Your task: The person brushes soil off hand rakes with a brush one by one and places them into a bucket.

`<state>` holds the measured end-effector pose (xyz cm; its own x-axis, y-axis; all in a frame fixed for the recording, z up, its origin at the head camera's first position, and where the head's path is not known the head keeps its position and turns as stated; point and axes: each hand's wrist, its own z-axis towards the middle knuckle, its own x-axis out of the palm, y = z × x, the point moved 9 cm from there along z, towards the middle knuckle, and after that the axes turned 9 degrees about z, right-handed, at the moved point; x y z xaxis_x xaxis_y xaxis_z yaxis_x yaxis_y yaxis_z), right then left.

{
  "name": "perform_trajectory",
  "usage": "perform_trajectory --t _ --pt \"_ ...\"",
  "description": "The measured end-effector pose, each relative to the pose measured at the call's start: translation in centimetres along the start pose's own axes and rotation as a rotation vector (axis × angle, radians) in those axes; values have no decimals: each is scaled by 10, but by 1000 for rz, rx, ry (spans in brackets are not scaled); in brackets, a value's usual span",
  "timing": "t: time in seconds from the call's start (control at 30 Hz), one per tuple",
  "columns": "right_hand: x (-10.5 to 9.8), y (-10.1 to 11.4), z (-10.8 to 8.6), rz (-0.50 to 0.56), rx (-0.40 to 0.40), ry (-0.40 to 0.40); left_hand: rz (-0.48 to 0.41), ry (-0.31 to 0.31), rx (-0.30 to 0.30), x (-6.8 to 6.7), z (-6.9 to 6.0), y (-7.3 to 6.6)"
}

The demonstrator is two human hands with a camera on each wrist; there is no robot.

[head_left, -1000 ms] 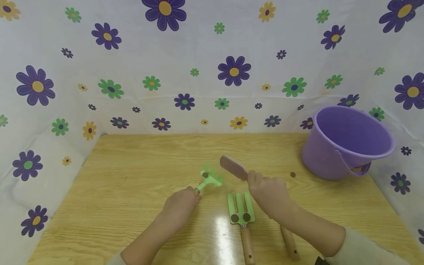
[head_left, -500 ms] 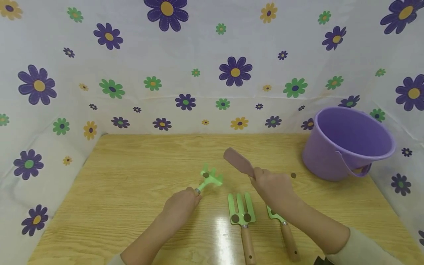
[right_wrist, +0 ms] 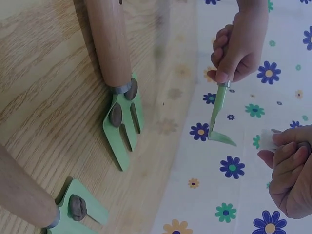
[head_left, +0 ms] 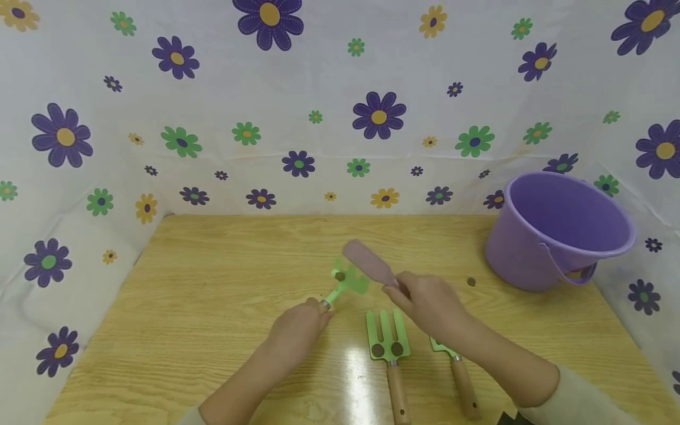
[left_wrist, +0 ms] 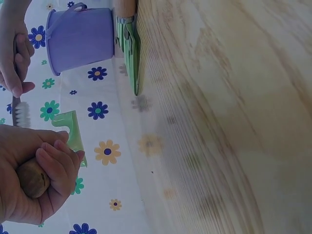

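Observation:
My left hand [head_left: 298, 330] grips the wooden handle of a small green hand rake [head_left: 352, 282], raised off the table with its tined head up. A round brown lump [head_left: 339, 275] sticks to the rake's head. In my right hand [head_left: 434, 304] is a brush with a mauve back [head_left: 368, 261], held just above and right of the rake. Its white bristles [left_wrist: 22, 115] show in the left wrist view, facing the rake. Whether they touch it I cannot tell. The right wrist view mostly hides the brush behind the curled fingers [right_wrist: 287, 165].
A green garden fork [head_left: 388, 342] with brown lumps lies in front. Right of it lies another green tool with a wooden handle [head_left: 464, 386], partly under my right forearm. A purple bucket [head_left: 523, 254] stands back right, a loose brown lump [head_left: 471, 281] near it. Flowered cloth surrounds the table.
The brush rose away to the upper right, then came back down left toward the rake. The rake has shifted slightly right. Both hands keep their hold.

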<state>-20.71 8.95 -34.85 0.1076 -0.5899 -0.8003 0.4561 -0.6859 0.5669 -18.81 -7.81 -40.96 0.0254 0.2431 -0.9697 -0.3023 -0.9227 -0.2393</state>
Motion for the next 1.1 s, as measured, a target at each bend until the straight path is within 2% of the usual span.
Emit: perform_trajectory --t 0.13,0.27,0.5,0.63,0.87,1.1 --pt "6 3 0 64 28 52 11 -10 4 -2 0 -4" --pt "12 9 -2 81 23 80 -21 3 8 -4 -1 -9" --pt "24 17 -6 79 -1 129 -35 8 95 -2 0 -18" --pt "30 18 -7 88 -8 142 -53 9 97 -3 2 -20" --pt "40 18 -10 50 -43 162 -33 -13 129 -8 1 -25" --pt "44 11 -10 59 -7 176 -51 -7 119 -10 0 -27"
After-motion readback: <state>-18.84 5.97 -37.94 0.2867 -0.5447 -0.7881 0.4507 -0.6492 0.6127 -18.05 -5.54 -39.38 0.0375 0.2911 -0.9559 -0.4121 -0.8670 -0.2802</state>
